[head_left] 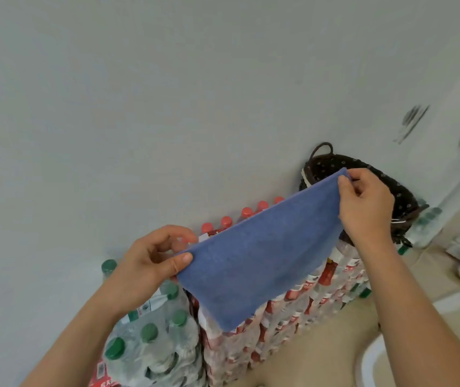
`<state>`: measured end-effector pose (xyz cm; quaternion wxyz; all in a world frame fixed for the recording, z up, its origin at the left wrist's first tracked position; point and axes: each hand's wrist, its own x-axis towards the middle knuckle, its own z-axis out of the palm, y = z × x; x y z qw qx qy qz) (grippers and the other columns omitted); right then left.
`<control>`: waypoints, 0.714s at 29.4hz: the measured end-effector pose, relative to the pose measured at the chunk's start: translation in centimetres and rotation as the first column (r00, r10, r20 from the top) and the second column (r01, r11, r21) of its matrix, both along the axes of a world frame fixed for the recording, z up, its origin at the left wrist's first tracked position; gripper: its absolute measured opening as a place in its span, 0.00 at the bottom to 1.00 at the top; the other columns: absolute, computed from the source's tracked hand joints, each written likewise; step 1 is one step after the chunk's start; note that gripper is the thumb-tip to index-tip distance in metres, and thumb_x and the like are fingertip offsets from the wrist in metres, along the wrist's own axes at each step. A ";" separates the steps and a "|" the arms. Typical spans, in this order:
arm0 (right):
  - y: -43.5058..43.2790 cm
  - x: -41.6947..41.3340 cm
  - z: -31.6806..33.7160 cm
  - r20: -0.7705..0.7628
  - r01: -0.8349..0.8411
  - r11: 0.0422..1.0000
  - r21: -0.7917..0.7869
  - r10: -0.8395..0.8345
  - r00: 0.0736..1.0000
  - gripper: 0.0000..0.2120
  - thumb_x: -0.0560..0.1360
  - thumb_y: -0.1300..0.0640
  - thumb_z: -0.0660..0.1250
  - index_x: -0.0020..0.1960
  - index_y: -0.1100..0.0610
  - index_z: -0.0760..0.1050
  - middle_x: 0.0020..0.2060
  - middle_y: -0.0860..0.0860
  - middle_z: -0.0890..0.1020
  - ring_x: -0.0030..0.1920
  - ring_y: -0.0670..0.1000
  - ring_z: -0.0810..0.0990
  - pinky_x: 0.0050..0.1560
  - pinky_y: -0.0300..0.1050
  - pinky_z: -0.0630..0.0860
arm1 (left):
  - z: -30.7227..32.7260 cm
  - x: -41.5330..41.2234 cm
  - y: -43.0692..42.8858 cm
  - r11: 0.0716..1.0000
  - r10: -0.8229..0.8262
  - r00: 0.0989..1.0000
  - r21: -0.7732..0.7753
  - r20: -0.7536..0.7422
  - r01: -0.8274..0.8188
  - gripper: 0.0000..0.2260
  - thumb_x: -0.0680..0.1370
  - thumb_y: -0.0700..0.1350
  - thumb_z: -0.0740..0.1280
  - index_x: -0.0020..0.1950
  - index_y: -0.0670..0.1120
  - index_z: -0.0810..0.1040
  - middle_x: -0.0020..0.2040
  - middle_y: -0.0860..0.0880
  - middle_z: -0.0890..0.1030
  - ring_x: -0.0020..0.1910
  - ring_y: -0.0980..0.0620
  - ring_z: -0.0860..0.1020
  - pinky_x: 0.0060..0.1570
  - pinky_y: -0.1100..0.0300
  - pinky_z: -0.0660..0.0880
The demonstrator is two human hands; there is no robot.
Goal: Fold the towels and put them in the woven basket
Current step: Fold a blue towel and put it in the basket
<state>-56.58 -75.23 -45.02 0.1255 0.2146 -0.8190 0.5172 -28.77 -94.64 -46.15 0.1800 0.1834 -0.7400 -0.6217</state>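
Towel [259,261], one, blue: left hand [145,263], right hand [365,208] fingers [346,181] pinch corners; one woven basket [324,161].

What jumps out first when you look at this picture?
A flat blue cloth towel hangs mid-picture, pinched at its top corners by the left hand and right hand. Behind the right hand sits a dark woven basket with a dotted lining, and below stand packs of red-capped plastic bottles and green-capped plastic bottles.

wall [167,93] behind, bottle packs [293,311] below
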 end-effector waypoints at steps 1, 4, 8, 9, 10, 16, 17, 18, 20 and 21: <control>0.6 0.3 0.5 -0.012 0.022 1.000 -0.001 -0.022 1.000 0.04 0.79 0.54 0.61 0.49 0.50 0.75 0.35 0.47 0.78 0.38 0.52 0.77 0.41 0.45 0.71 | 0.2 0.2 0.6 0.995 -0.097 0.995 0.002 0.020 0.097 0.07 0.73 0.41 0.72 0.45 0.52 0.83 0.39 0.48 0.80 0.36 0.53 0.77 0.36 0.62 0.75; 1.0 0.2 2.6 -0.097 0.072 0.997 0.032 -0.069 0.993 0.07 0.79 0.55 0.61 0.51 0.56 0.77 0.40 0.49 0.79 0.42 0.51 0.75 0.43 0.41 0.67 | -0.4 0.2 2.6 0.960 -0.274 0.959 -0.031 0.076 0.277 0.08 0.76 0.42 0.67 0.46 0.54 0.84 0.43 0.46 0.80 0.36 0.53 0.76 0.38 0.62 0.74; -2.9 -0.7 4.7 -0.263 -0.012 0.995 0.101 0.038 0.964 0.08 0.79 0.57 0.61 0.50 0.60 0.78 0.44 0.56 0.81 0.46 0.55 0.77 0.46 0.42 0.67 | -2.4 -0.3 4.3 0.938 -0.312 0.935 -0.104 0.167 0.331 0.15 0.80 0.38 0.62 0.50 0.57 0.82 0.39 0.38 0.74 0.33 0.45 0.74 0.39 0.53 0.74; -4.8 -1.0 4.7 -0.284 -0.046 0.989 0.139 0.084 0.955 0.09 0.79 0.57 0.61 0.50 0.60 0.78 0.44 0.56 0.81 0.47 0.55 0.77 0.46 0.41 0.66 | -3.2 -0.4 4.3 0.946 -0.284 0.943 -0.111 0.175 0.305 0.15 0.80 0.39 0.61 0.50 0.57 0.82 0.38 0.39 0.74 0.33 0.43 0.74 0.39 0.50 0.74; -6.9 -1.2 4.2 -0.288 -0.086 0.980 0.177 0.135 0.948 0.09 0.79 0.57 0.61 0.51 0.60 0.78 0.46 0.56 0.80 0.48 0.55 0.76 0.46 0.39 0.65 | -4.2 -0.4 4.2 0.958 -0.242 0.952 -0.107 0.186 0.264 0.15 0.80 0.39 0.61 0.50 0.58 0.82 0.37 0.40 0.75 0.34 0.42 0.75 0.39 0.48 0.75; -19.5 1.9 -5.3 -0.203 -0.284 0.838 0.465 0.413 0.887 0.09 0.78 0.54 0.64 0.52 0.55 0.82 0.49 0.56 0.75 0.52 0.58 0.73 0.49 0.47 0.71 | -12.0 1.6 3.8 0.996 0.089 0.901 -0.063 0.425 -0.069 0.17 0.76 0.36 0.64 0.48 0.60 0.80 0.34 0.53 0.81 0.35 0.53 0.82 0.45 0.54 0.79; -21.0 2.9 -7.1 -0.165 -0.292 0.778 0.556 0.448 0.879 0.10 0.79 0.53 0.62 0.51 0.54 0.82 0.49 0.56 0.77 0.52 0.59 0.74 0.47 0.48 0.72 | -12.9 1.9 3.9 0.992 0.126 0.877 -0.056 0.464 -0.112 0.17 0.76 0.36 0.65 0.49 0.60 0.79 0.33 0.53 0.81 0.35 0.54 0.82 0.45 0.57 0.79; -22.3 3.7 -8.7 -0.100 -0.329 0.709 0.624 0.491 0.866 0.11 0.79 0.52 0.61 0.51 0.53 0.81 0.49 0.55 0.80 0.52 0.59 0.76 0.45 0.48 0.72 | -13.6 2.2 3.8 0.988 0.153 0.859 -0.044 0.489 -0.150 0.17 0.75 0.35 0.64 0.50 0.59 0.78 0.33 0.52 0.81 0.35 0.55 0.82 0.44 0.60 0.78; -24.1 5.1 -11.3 0.045 -0.463 0.601 0.652 0.579 0.814 0.13 0.81 0.53 0.58 0.49 0.55 0.80 0.46 0.55 0.82 0.48 0.59 0.79 0.41 0.48 0.71 | -14.4 2.5 3.9 0.982 0.170 0.843 -0.014 0.511 -0.189 0.18 0.75 0.35 0.64 0.51 0.59 0.77 0.32 0.53 0.81 0.34 0.57 0.81 0.42 0.64 0.77; -24.7 5.7 -12.2 0.089 -0.520 0.569 0.637 0.616 0.783 0.13 0.81 0.54 0.57 0.47 0.57 0.79 0.43 0.55 0.82 0.44 0.58 0.79 0.39 0.48 0.71 | -14.6 2.7 4.0 0.981 0.164 0.837 0.001 0.522 -0.193 0.18 0.75 0.35 0.64 0.50 0.60 0.76 0.31 0.54 0.80 0.34 0.58 0.81 0.43 0.64 0.76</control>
